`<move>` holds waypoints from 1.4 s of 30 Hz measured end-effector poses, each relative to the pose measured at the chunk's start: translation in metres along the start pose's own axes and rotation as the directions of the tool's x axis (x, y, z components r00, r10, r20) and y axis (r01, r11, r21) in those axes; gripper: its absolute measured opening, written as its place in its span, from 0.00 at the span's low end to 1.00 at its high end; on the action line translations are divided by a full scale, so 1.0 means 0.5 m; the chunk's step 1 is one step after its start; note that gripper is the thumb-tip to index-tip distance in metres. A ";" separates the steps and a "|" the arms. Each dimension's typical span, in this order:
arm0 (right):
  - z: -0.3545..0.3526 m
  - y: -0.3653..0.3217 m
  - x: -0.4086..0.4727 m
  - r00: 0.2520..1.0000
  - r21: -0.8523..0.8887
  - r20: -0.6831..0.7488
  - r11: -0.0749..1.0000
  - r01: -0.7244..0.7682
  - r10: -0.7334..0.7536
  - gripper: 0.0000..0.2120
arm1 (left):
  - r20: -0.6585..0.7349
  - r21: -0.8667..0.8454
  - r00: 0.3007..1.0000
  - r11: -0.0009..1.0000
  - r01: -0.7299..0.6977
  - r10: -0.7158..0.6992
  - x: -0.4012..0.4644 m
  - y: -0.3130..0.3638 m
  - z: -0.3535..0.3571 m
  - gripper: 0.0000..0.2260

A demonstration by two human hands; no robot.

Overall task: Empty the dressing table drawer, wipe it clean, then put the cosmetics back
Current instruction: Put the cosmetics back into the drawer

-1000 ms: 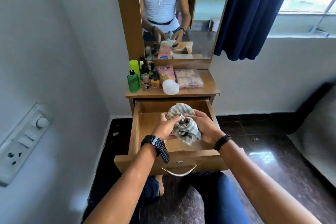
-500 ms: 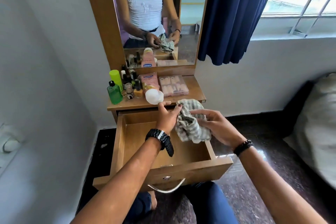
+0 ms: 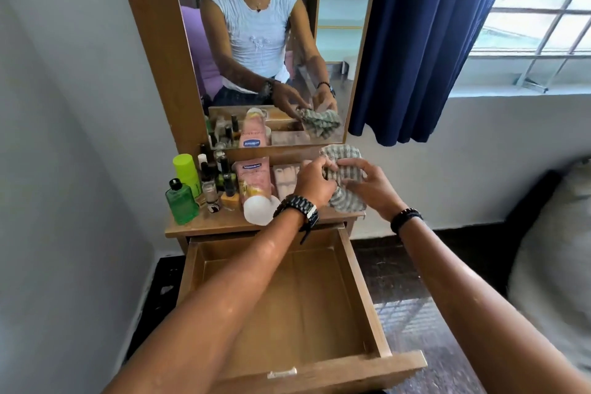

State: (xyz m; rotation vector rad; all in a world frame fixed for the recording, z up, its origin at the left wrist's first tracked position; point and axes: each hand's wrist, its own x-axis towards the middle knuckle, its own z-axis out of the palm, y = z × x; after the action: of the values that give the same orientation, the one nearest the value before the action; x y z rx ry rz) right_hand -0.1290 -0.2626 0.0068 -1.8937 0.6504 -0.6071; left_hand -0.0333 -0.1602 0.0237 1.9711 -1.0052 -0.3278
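The wooden drawer point(image 3: 361, 291) is pulled out and holds nothing. Both hands hold a striped grey-green cloth point(image 3: 347, 176) above the right end of the dressing table top point(image 3: 204, 227). My left hand point(image 3: 315, 182) grips the cloth's left side, and my right hand point(image 3: 367, 184) curls over its right side. On the top stand a green bottle point(image 3: 181, 203), a lime-green can point(image 3: 187, 171), several small nail polish bottles point(image 3: 220, 182), a pink tube point(image 3: 254, 192) with a white cap and a clear case point(image 3: 286, 181).
The mirror point(image 3: 271, 41) above the table reflects the person and the cloth. A dark blue curtain point(image 3: 425, 41) hangs at the right by a barred window point(image 3: 537, 25). A pale cushion point(image 3: 553, 265) lies at the far right. A white wall is close on the left.
Both hands lifted the cloth out of the drawer and carried it up and back over the table top's right end. The view tilted upward, showing more mirror.
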 end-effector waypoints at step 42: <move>0.024 0.032 -0.033 0.971 -0.444 -0.062 0.878 0.179 -0.230 0.12 | 0.048 0.540 0.985 0.826 -0.164 0.164 -0.109 -0.086 0.064 0.32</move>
State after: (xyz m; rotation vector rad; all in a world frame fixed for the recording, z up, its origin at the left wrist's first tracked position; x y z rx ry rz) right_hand -0.1358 -0.2490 -0.0145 -2.3842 0.7061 -0.7557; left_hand -0.0634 -0.1255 -0.0373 2.3582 -1.3700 0.0722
